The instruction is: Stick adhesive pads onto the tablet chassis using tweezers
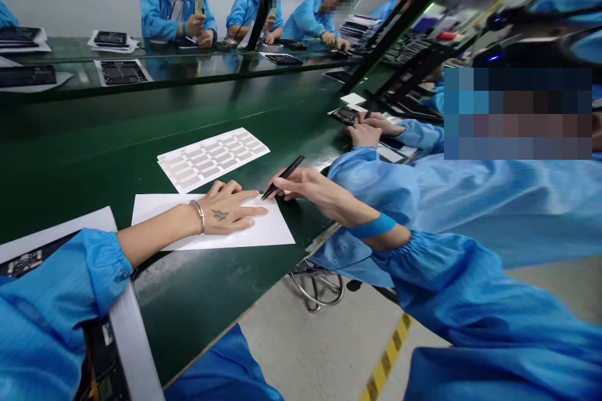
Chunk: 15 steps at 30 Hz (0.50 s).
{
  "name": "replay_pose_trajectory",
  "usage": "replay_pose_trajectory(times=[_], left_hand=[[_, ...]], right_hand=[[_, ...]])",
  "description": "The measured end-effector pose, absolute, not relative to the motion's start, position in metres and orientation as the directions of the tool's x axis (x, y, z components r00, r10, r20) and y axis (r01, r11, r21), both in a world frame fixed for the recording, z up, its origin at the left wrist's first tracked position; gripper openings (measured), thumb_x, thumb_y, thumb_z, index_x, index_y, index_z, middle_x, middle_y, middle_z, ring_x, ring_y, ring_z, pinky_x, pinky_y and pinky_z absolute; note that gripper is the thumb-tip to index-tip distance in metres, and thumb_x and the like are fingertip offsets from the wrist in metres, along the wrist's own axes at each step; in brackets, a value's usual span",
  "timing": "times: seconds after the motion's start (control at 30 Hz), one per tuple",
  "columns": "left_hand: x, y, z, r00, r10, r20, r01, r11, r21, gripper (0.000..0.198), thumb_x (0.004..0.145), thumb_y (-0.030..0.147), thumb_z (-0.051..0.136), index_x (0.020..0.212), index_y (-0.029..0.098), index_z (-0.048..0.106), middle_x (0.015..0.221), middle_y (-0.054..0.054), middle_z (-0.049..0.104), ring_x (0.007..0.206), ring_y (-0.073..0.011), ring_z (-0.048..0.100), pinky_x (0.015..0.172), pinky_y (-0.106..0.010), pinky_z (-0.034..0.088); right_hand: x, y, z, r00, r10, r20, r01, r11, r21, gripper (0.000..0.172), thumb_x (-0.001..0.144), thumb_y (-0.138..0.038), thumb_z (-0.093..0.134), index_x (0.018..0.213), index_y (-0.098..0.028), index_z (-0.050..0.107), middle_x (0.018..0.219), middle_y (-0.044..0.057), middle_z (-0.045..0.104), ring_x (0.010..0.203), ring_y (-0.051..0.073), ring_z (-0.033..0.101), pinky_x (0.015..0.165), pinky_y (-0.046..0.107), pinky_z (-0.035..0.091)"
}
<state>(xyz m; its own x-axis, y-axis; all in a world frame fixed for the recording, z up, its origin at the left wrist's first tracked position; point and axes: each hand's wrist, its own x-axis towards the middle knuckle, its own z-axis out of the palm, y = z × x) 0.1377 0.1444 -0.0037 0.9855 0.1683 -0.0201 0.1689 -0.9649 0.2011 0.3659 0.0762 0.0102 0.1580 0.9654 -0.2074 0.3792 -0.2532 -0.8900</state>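
Observation:
My left hand (pixel 230 208) lies flat with its fingers spread on a blank white sheet of paper (pixel 179 242), holding it against the green table. A metal bracelet sits on that wrist. My right hand (pixel 301 185) is closed in a pinch on slim black tweezers (pixel 288 172). Their pointed end slants down to the sheet's upper right, close by my left fingertips. Just beyond the paper lies a sheet of grey-and-white labels (pixel 214 160), printed in rows. A blue band (pixel 374 225) circles my right wrist.
At lower left, an opened device with bare circuitry (pixel 106 357) lies partly under my left sleeve. A co-worker's hands (pixel 369 130) work on a device close on the right. Behind, a raised shelf (pixel 188 69) carries more devices, with several co-workers seated beyond.

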Motion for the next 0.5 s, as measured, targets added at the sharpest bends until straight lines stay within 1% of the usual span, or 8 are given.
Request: replay_pose_trajectory(times=[0.2, 0.4, 0.5], left_hand=[[0.138, 0.146, -0.007, 0.987, 0.161, 0.006, 0.157, -0.969, 0.193, 0.044, 0.1, 0.042, 0.031, 0.14, 0.039, 0.047, 0.152, -0.003, 0.037, 0.117, -0.0293, 0.037, 0.091, -0.043, 0.027], [0.138, 0.144, -0.005, 0.987, 0.162, 0.022, 0.156, -0.974, 0.167, 0.043, 0.1, 0.04, 0.033, 0.14, 0.038, 0.048, 0.152, -0.004, 0.037, 0.117, -0.03, 0.038, 0.091, -0.043, 0.028], [0.138, 0.144, -0.004, 0.988, 0.155, 0.02, 0.15, -0.975, 0.162, 0.042, 0.1, 0.039, 0.034, 0.139, 0.038, 0.049, 0.152, -0.005, 0.037, 0.117, -0.03, 0.038, 0.09, -0.043, 0.029]], right_hand=[[0.371, 0.074, 0.013, 0.191, 0.943, -0.273, 0.334, -0.324, -0.885, 0.047, 0.063, -0.062, 0.078, 0.077, -0.019, 0.069, 0.075, 0.007, 0.074, 0.08, 0.02, 0.066, 0.07, 0.029, 0.051], [0.364, 0.077, 0.018, 0.125, 0.96, -0.25, 0.412, -0.279, -0.868, 0.046, 0.07, -0.063, 0.072, 0.078, -0.018, 0.07, 0.08, 0.008, 0.074, 0.08, 0.019, 0.063, 0.066, 0.027, 0.046], [0.36, 0.079, 0.021, 0.119, 0.959, -0.255, 0.414, -0.282, -0.865, 0.046, 0.069, -0.063, 0.073, 0.078, -0.018, 0.07, 0.079, 0.007, 0.073, 0.078, 0.018, 0.061, 0.064, 0.026, 0.044]])
